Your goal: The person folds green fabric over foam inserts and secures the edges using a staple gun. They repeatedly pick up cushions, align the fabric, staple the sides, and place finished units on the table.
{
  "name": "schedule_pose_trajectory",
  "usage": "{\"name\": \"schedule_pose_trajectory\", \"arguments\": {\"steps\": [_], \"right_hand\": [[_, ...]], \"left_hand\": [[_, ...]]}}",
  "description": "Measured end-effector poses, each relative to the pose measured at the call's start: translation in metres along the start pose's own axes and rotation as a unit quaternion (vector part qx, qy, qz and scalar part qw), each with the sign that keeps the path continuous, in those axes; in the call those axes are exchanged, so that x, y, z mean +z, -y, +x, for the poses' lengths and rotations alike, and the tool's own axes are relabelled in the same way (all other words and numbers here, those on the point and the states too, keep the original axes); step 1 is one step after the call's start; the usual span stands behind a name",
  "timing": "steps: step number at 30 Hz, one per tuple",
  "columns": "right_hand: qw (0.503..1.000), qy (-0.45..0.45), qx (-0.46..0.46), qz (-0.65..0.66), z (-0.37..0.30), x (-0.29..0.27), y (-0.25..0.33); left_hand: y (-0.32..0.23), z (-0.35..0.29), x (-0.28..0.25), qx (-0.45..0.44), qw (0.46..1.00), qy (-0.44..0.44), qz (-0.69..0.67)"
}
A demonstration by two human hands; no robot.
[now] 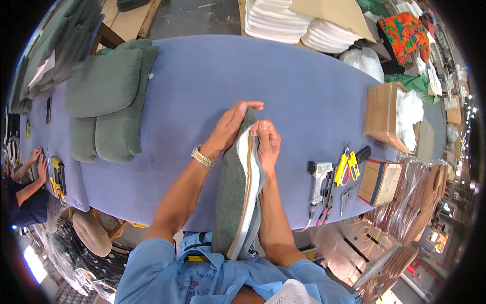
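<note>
Cushion (pixel 229 202) hangs over the near edge of the table (pixel 304 81), left hand (pixel 229 126) fairly straight against its far end, right hand (pixel 268 143) curled, pinching the open edge. Loads of bare room ahead; air gun (pixel 319 178) sits right, pads (pixel 104 83) left.

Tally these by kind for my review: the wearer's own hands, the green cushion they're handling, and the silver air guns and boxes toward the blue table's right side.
Hands: 2 (left hand, right hand)
Green cushion: 1
Silver air gun: 1
Boxes: 2 (larger box with white filling, smaller box)
Total: 6
</note>
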State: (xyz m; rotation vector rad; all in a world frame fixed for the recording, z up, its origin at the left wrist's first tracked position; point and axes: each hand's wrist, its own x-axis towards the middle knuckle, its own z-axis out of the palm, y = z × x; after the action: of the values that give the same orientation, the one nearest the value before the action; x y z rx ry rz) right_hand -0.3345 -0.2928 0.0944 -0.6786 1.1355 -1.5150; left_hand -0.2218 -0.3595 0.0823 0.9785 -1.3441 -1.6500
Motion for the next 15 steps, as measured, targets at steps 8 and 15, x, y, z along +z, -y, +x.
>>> {"name": "schedule_pose_trajectory", "arguments": {"steps": [8, 15], "right_hand": [[0.997, -0.042, 0.031, -0.052, 0.006, 0.014, 0.007], [1.000, 0.004, -0.024, 0.010, 0.006, 0.004, 0.000]], "left_hand": [[-0.009, 0.010, -0.008, -0.025, 0.992, 0.028, 0.119], [-0.013, 0.012, 0.002, -0.023, 0.982, 0.024, 0.187]]}}
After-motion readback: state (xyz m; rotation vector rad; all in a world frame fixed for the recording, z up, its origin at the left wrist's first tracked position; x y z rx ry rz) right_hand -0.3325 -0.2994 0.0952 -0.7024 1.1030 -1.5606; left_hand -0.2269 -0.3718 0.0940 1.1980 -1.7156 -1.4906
